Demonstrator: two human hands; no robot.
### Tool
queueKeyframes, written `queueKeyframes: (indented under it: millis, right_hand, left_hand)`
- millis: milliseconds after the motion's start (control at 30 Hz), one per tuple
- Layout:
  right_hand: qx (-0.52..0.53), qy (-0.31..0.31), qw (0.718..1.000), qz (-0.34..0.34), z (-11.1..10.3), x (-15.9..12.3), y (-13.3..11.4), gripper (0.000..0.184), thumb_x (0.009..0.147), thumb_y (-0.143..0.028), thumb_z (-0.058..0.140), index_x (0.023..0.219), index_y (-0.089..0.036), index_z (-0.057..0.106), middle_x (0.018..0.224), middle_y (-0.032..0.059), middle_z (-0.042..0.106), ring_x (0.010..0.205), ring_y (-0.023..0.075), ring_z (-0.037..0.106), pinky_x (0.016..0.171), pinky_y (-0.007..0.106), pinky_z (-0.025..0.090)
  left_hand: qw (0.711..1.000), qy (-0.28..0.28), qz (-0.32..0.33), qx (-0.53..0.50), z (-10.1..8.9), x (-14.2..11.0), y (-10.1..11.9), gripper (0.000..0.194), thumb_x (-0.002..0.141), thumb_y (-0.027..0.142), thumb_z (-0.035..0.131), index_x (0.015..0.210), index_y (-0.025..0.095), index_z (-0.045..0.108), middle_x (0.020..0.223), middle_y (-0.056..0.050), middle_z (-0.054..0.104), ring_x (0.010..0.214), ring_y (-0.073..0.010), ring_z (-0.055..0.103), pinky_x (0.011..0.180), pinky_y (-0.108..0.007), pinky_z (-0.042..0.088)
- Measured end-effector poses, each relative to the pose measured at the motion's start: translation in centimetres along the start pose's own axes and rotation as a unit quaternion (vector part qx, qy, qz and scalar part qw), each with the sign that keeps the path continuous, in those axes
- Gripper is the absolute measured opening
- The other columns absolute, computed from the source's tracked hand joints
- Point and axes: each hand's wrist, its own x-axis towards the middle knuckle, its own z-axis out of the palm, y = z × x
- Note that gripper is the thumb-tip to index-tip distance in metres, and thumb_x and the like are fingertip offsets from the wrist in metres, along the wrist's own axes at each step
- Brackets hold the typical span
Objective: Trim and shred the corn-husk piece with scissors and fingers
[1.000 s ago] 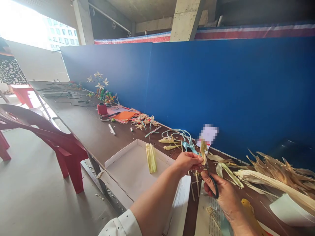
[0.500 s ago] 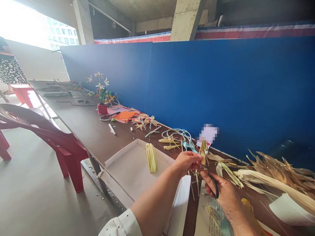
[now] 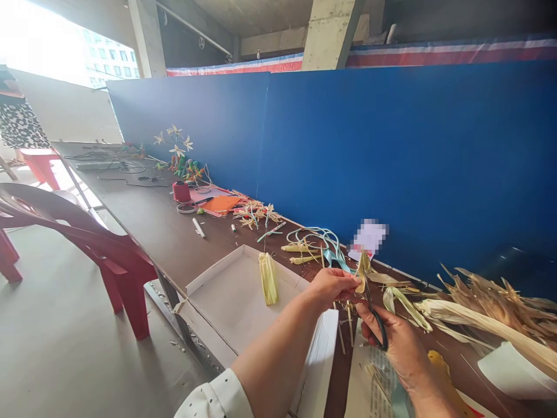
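Blue partition (image 3: 391,151), red plastic chair (image 3: 124,278), grey floor (image 3: 65,342), bright daylight

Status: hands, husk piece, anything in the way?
Left hand pinches husk piece. Right hand grips scissors, blades at husk. Left forearm over white tray; no obstruction seen.

Clerk: Tray (image 3: 226,290)?
Checker: Near side partly hidden behind the left forearm (image 3: 274,348).
Clerk: Scissors (image 3: 384,337), right of tray?
Checker: Handles partly covered by the right hand (image 3: 395,342); blade tips lost against the husk piece (image 3: 362,274), too small to tell.
Clerk: Card (image 3: 369,237), beyond tray, rightward?
Checker: Pixelated, illegible.
Clerk: Bowl (image 3: 511,371), far right of tray?
Checker: Cut by right edge.
Clerk: Person (image 3: 21,125), far left beyond tray?
Checker: Cut by left edge.
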Motion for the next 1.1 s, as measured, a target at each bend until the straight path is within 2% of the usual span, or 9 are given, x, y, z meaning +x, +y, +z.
queueKeyframes:
  millis: [133,333,500,667,900,1100]
  right_hand:
    - [-0.012,-0.020,1.000,0.000,-0.32,0.27,0.49,0.033,0.072,-0.054,0.065,0.066,-0.023,0.058,0.053,-0.0031,0.052,0.051,0.0135,0.047,0.050,0.025,0.036]
    - [0.015,-0.012,1.000,0.018,-0.34,0.38,0.75,0.025,0.074,-0.048,0.067,0.071,-0.024,0.060,0.051,-0.0043,0.049,0.050,0.0123,0.042,0.048,0.024,0.034]
    - [0.010,-0.012,1.000,0.014,-0.33,0.25,0.47,0.027,0.073,-0.047,0.066,0.064,-0.024,0.057,0.049,-0.0035,0.049,0.048,0.0131,0.042,0.047,0.025,0.035]
    - [0.020,-0.008,0.999,0.028,-0.32,0.40,0.65,0.022,0.072,-0.046,0.067,0.070,-0.025,0.060,0.050,-0.0038,0.050,0.048,0.0137,0.043,0.047,0.026,0.035]
    - [0.014,-0.009,1.000,0.025,-0.36,0.50,0.88,0.025,0.074,-0.044,0.067,0.063,-0.024,0.056,0.050,-0.0037,0.050,0.049,0.0133,0.042,0.048,0.026,0.034]
    - [0.009,0.004,1.000,0.023,-0.13,0.15,0.33,0.026,0.073,-0.048,0.065,0.063,-0.025,0.057,0.050,-0.0033,0.048,0.048,0.0145,0.041,0.048,0.028,0.033]
  left_hand:
    - [1.000,-0.017,-0.012,0.001,-0.16,0.14,-0.17,0.045,0.042,0.039,0.087,0.066,0.011,0.061,0.057,0.003,0.054,0.050,-0.0041,0.046,0.055,-0.021,0.037]
    - [1.000,-0.027,-0.011,0.006,-0.33,0.13,-0.19,0.044,0.045,0.040,0.085,0.068,0.011,0.062,0.058,0.002,0.055,0.050,-0.0046,0.047,0.053,-0.020,0.037]
    - [0.999,-0.029,0.003,0.016,-0.43,0.17,-0.25,0.038,0.050,0.037,0.083,0.066,0.012,0.060,0.059,0.002,0.055,0.052,-0.0046,0.048,0.055,-0.020,0.038]
    - [1.000,-0.008,-0.011,0.003,-0.14,-0.07,0.01,0.039,0.049,0.038,0.083,0.069,0.012,0.062,0.064,0.001,0.058,0.059,-0.0067,0.054,0.063,-0.022,0.045]
    - [1.000,-0.009,-0.013,0.012,-0.03,-0.17,0.15,0.041,0.047,0.038,0.085,0.068,0.012,0.062,0.064,0.001,0.059,0.057,-0.0056,0.053,0.061,-0.021,0.043]
    - [1.000,-0.012,-0.011,0.009,-0.10,-0.17,0.21,0.042,0.046,0.038,0.085,0.069,0.012,0.061,0.064,0.001,0.058,0.057,-0.0056,0.052,0.062,-0.022,0.043]
